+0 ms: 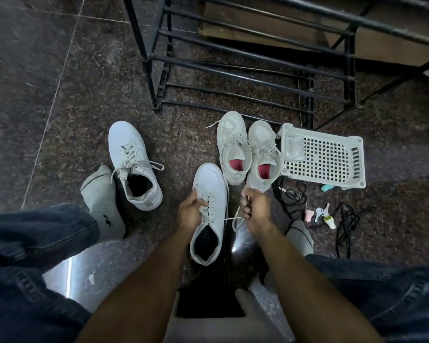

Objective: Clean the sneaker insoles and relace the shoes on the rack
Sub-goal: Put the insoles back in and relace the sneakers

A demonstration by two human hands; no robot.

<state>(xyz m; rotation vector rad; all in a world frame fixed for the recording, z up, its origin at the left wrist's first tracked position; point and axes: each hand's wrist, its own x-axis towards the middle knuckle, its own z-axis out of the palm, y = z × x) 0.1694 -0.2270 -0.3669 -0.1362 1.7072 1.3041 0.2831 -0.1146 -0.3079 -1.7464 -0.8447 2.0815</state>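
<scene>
Evidently relacing is in hand: at lower centre the white high-top sneaker [209, 214] is steadied by the left hand [192, 210], pinching near its eyelets, while the lace [234, 219] is pinched taut by the right hand [253, 205]; threading the next eyelet is probably called for.

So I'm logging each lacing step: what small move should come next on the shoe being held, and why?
Probably draw the lace taut rightward. The right hand pinches its end, and it sags in a slack loop beside the white high-top sneaker. The left hand holds the laces at the eyelets, bracing the shoe for that pull.
</scene>
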